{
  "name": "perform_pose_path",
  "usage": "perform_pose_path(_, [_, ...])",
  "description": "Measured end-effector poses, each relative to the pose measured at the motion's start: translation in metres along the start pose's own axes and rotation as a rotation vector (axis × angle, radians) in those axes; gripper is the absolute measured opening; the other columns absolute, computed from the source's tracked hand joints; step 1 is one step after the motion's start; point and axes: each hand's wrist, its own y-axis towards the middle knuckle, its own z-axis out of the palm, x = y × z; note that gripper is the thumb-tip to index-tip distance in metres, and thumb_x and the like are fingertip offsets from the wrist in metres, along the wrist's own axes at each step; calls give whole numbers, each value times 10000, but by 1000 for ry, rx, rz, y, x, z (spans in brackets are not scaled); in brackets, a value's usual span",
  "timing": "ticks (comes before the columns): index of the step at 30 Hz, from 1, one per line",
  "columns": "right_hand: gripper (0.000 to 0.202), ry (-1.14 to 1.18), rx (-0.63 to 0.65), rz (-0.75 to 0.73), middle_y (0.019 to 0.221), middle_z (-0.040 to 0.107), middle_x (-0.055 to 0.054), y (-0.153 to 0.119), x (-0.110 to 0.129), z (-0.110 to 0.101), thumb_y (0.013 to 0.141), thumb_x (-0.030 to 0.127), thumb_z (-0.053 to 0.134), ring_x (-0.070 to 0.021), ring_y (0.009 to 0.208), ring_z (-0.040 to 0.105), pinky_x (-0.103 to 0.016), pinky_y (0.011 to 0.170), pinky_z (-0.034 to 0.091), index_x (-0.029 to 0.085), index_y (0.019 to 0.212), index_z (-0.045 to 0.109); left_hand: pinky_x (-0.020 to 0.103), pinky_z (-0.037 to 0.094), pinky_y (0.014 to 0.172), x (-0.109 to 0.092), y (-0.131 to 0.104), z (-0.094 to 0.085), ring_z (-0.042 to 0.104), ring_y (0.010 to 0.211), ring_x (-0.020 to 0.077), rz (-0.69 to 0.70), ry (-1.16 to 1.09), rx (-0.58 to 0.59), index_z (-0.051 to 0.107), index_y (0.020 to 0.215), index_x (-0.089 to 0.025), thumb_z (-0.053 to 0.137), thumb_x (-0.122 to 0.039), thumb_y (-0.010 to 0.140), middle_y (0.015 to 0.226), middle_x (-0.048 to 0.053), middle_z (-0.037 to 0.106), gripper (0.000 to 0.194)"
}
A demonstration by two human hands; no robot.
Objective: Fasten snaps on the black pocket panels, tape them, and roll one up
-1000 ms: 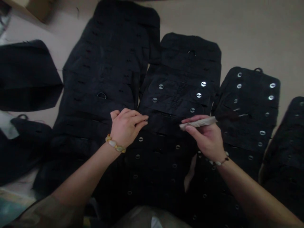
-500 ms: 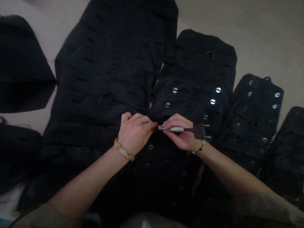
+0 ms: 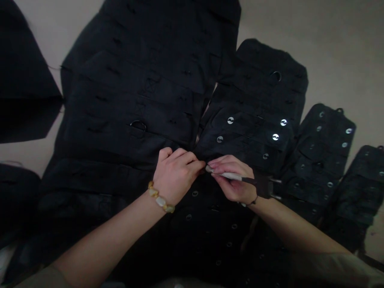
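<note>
Hands nearly together: right hand (image 3: 232, 178) clamps pale-handled tool (image 3: 229, 175), tip at 3 o'clock of left hand (image 3: 177, 176), its pinch's contents hidden | black fabric panel (image 3: 240, 150) beneath | D-ring (image 3: 138, 125), 10 o'clock | steady wrists, light fingertip control advisable

- Passage: open over pale surface (image 3: 339, 48), upper right.
- Between left hand (image 3: 177, 174) and right hand (image 3: 232, 188) — scant room at the fingertips.
- Obstruction: pronged tool (image 3: 249, 181) (dark end) juts rightward past the wrist.
</note>
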Motion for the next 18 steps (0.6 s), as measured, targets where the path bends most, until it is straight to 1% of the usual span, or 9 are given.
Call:
perform_pose_path(2, [259, -80, 27, 42, 977, 684, -50, 3, 5, 2, 844, 74, 667, -195, 874, 671, -346, 732, 575, 232, 1043, 621, 423, 302, 831, 0, 1, 0, 627, 899, 217, -33, -10, 17, 697, 1042, -291, 640, -261, 926, 895, -2, 743, 132])
perform_pose_path(4, [210, -188, 82, 80, 919, 663, -41, 8, 11, 4, 859, 107, 655, -181, 803, 645, -324, 675, 543, 229, 1026, 616, 422, 308, 842, -1, 1, 0, 632, 902, 217, -67, -20, 26, 665, 1085, -288, 647, -250, 915, 904, 0, 744, 175])
perform_pose_path(7, [115, -353, 195, 120, 862, 625, -48, 18, 19, 3, 869, 133, 613, -188, 759, 612, -328, 641, 505, 202, 961, 610, 427, 311, 857, -1, 1, 1, 635, 893, 218, -92, -17, 16, 644, 1067, -284, 645, -259, 914, 912, 5, 744, 155])
perform_pose_path(9, [96, -396, 262, 120, 878, 625, -58, 25, 23, 2, 880, 129, 579, -200, 783, 610, -341, 668, 506, 188, 952, 602, 433, 312, 858, 0, 0, 1, 638, 900, 226, -83, -6, 10, 632, 1054, -275, 634, -279, 924, 917, 10, 745, 131])
perform_pose_path(13, [106, -387, 319, 93, 968, 637, -73, 37, 31, 0, 931, 155, 534, -222, 888, 609, -372, 782, 519, 183, 1027, 567, 432, 320, 839, 1, 0, 2, 636, 895, 239, -52, 19, 11, 613, 1048, -253, 602, -314, 946, 897, 17, 746, 119])
perform_pose_path(15, [93, -476, 396, 108, 999, 629, -92, 42, 38, 2, 946, 170, 507, -240, 906, 589, -378, 755, 515, 175, 1027, 554, 426, 323, 831, 2, 0, 1, 632, 885, 238, -49, 25, 3, 614, 1042, -244, 566, -300, 961, 887, 24, 746, 110])
perform_pose_path(17, [113, -573, 489, 118, 1008, 613, -104, 46, 46, 5, 940, 153, 483, -251, 907, 563, -361, 685, 495, 167, 1030, 550, 418, 323, 817, 2, 0, 0, 629, 868, 229, -51, 23, -10, 618, 1015, -233, 530, -271, 971, 873, 26, 741, 106])
perform_pose_path(18, [128, -612, 514, 114, 997, 604, -105, 47, 49, 6, 929, 139, 479, -250, 897, 549, -348, 648, 476, 164, 1033, 550, 415, 320, 810, 2, 0, 0, 629, 859, 223, -54, 21, -16, 619, 1000, -230, 521, -257, 972, 862, 23, 738, 106])
